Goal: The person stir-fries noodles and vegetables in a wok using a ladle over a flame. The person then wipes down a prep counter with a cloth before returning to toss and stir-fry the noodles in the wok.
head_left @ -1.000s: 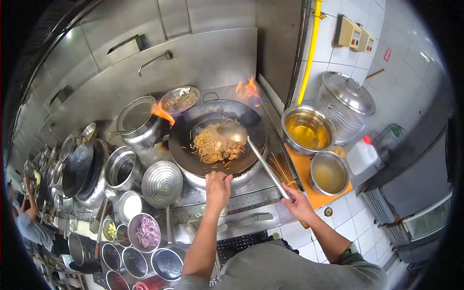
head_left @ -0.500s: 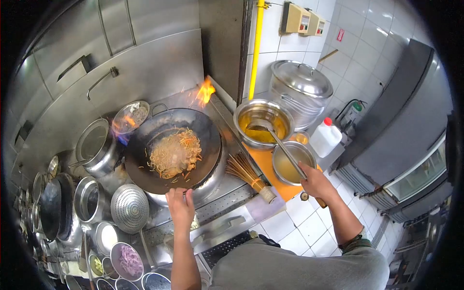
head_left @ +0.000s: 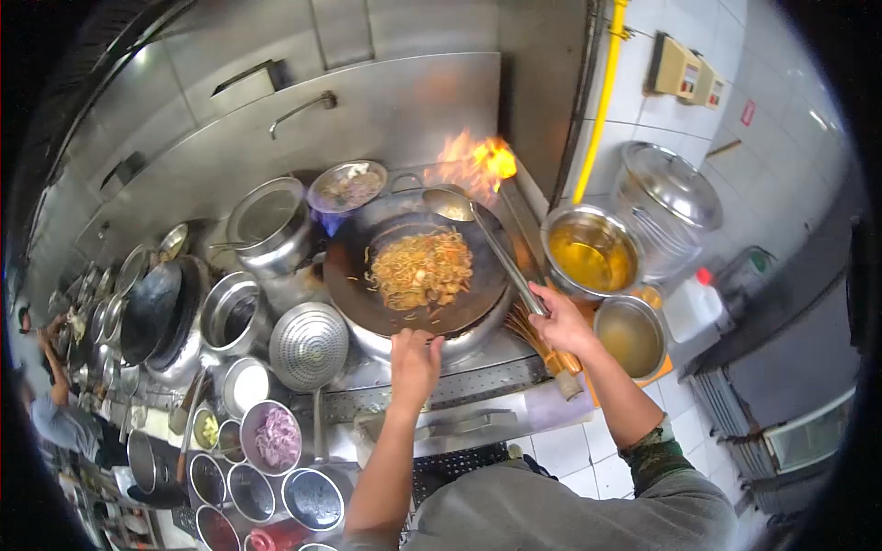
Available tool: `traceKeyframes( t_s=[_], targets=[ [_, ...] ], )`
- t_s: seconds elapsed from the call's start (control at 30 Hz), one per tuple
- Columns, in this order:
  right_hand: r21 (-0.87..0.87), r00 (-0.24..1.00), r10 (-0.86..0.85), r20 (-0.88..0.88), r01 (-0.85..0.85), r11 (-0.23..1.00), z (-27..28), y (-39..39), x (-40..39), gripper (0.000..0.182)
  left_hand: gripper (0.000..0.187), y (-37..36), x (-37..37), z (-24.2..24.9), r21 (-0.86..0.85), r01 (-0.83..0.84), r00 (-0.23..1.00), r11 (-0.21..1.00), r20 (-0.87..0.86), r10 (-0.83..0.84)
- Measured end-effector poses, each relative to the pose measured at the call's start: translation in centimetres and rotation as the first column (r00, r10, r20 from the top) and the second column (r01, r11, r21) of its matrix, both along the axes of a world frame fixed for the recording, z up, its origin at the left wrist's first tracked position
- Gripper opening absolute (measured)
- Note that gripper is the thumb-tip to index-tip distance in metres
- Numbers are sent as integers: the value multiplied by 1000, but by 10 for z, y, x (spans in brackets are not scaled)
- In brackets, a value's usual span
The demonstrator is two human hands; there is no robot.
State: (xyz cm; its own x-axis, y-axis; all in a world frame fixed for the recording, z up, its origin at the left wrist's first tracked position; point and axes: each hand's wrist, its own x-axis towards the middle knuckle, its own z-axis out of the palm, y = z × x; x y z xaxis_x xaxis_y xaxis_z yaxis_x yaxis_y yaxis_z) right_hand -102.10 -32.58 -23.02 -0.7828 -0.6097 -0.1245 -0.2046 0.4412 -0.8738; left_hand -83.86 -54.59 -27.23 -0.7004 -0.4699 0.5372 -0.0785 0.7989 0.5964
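Observation:
My left hand [head_left: 415, 365] pinches the near rim of a large dark wok [head_left: 347, 292]. Stir-fried noodles [head_left: 423, 266] with orange shreds lie in the middle of the wok. The long handle of a metal ladle [head_left: 501, 253] is wrapped in the fingers of my right hand [head_left: 560, 321]. Its bowl hovers over the wok's far right edge, close to tall flames [head_left: 478, 163] behind the wok. Just below my right hand, a bamboo wok brush [head_left: 562, 372] is partly covered by it.
On the right stand a bowl of yellow oil [head_left: 593, 257], a pot of cloudy liquid [head_left: 632, 340], a lidded pot [head_left: 669, 197] and a white jug [head_left: 694, 308]. A perforated strainer [head_left: 310, 346] and a bowl of sliced onion [head_left: 277, 438] lie left. Another person [head_left: 64, 413] is at far left.
My right hand has swung the ladle from the oil bowl to above the wok. The flames have grown. The view has turned left, while my left hand stays at the wok's rim.

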Motion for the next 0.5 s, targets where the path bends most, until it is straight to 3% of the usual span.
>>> traceKeyframes(
  t_s=[0.23,0.3,0.37,0.43,0.5],
  targets=[
    [-11,973,86,214,-85,996,-6,-34,5,64,14,1,-1,2,-20,-28,1000,999,4,28],
    [-19,905,282,319,-291,957,16,-6,10,62,13,1,-1,2,-21,-30,999,999,14,30],
    [45,953,295,-66,-293,955,8,33,16,61,12,0,-2,3,-3,-19,1000,1000,22,19],
    [440,965,257,-48,-210,873,93,47,38,64,12,-1,-4,5,-13,-21,999,1000,31,21],
    [146,894,386,-228,-361,921,63,87,-8,62,12,10,8,3,-28,-4,999,1000,49,5]
  ],
)
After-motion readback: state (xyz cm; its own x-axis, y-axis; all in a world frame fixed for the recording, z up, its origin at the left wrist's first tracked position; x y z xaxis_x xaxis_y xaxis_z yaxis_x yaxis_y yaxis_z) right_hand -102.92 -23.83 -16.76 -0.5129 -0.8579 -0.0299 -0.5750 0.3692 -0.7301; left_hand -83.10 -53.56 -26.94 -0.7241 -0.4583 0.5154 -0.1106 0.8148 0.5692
